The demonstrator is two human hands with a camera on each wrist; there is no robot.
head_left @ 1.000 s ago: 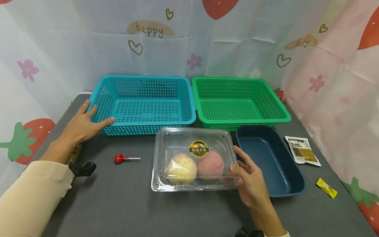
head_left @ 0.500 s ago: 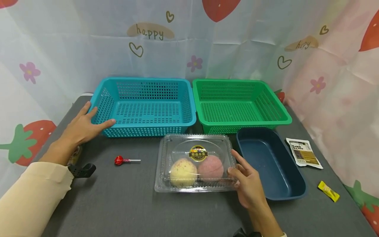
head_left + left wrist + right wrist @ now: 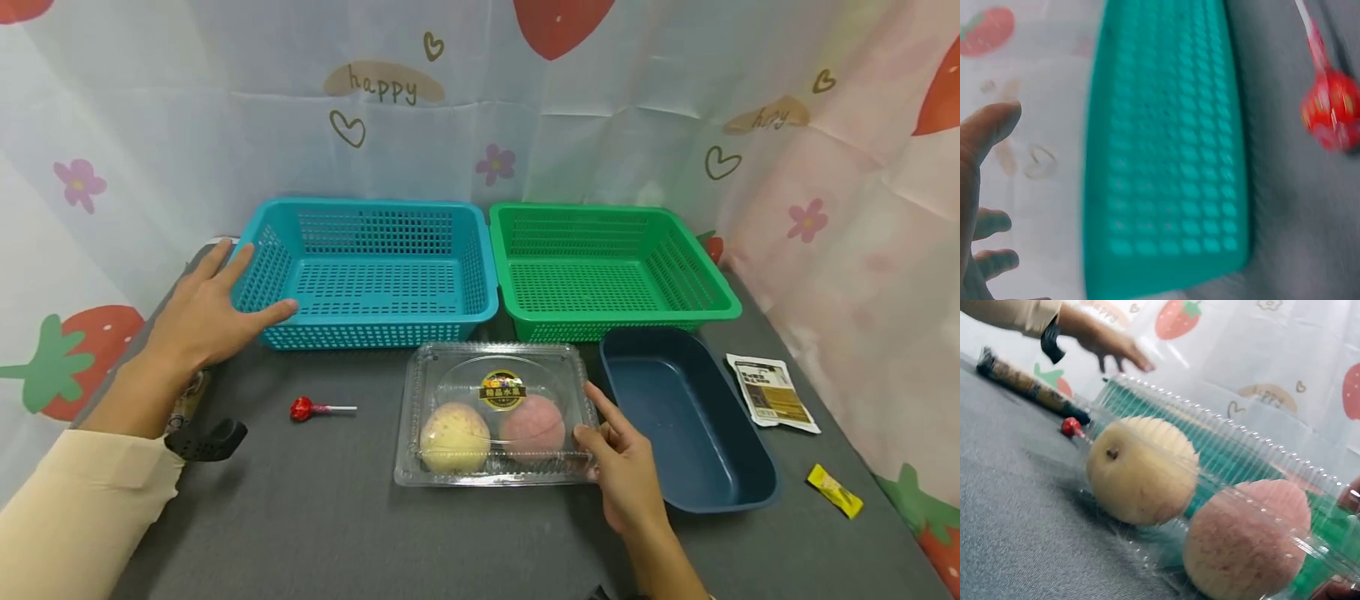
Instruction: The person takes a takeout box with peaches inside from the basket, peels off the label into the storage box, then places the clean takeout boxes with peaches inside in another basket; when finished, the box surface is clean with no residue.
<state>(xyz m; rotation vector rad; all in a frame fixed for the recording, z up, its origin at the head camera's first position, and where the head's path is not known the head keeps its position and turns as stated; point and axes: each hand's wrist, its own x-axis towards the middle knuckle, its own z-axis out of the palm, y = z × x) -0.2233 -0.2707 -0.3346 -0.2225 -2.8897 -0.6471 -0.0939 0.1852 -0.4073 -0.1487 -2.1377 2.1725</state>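
Observation:
Fingers and thumb of my right hand (image 3: pixel 626 467) pinch the right edge of a clear plastic clamshell box (image 3: pixel 498 362). Inside it are a yellowish round fruit (image 3: pixel 455 439) and a pink one (image 3: pixel 533 427), which look like peaches; the right wrist view shows a stem hollow in the yellowish fruit (image 3: pixel 1141 472). The box appears to rest on the grey table. With fingers spread, my left hand (image 3: pixel 213 312) hovers at the left end of the blue basket (image 3: pixel 375 335). In the left wrist view its fingers (image 3: pixel 991 125) stand apart from the basket (image 3: pixel 1166 156).
A green basket (image 3: pixel 622 316) adjoins the blue one. A dark blue tub (image 3: pixel 738 467), a white-and-brown packet (image 3: pixel 772 393) and a yellow wrapped sweet (image 3: pixel 835 491) are at right. A red lollipop (image 3: pixel 302 408) lies at left. A long wrapped tube (image 3: pixel 1029 384) lies near the left forearm.
My left hand has lifted off the blue basket's rim. My right hand has lowered the box slightly, and the yellowish fruit has shifted left inside it.

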